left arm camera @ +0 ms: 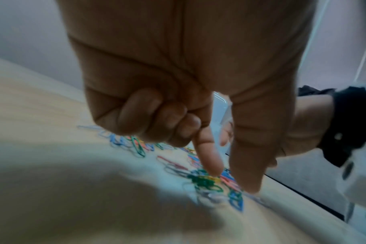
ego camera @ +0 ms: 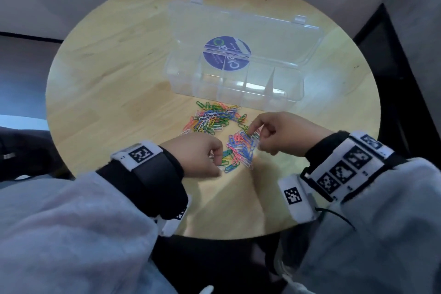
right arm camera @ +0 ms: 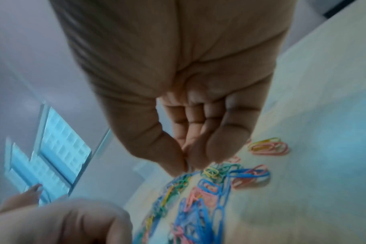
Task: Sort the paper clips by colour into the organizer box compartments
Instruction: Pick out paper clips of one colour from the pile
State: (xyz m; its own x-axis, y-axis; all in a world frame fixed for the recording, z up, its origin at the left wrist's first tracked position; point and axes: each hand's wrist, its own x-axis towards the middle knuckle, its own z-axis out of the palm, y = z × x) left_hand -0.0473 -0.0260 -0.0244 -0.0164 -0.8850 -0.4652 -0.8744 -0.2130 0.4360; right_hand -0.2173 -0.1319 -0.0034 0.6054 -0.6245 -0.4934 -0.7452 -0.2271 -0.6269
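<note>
The round tabletop [ego camera: 100,74] has bare wood to the left of the open box [ego camera: 235,83], which stands near the far edge, lid back. Clips [ego camera: 220,117] lie in two loose heaps between box and hands, toward the near edge. Left hand [ego camera: 198,155] points index and thumb into the near heap, other fingers curled; the wrist view shows nothing pinched. Right hand [ego camera: 284,133] pinches fingertips together over the clips; what it grips is blurred.

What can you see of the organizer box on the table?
The box is clear plastic, standing open on the round wooden table beyond the paper clips. Its lid leans back, with two latch tabs and a round blue label. Dividers split it into compartments; all look empty. Neither hand touches it.
</note>
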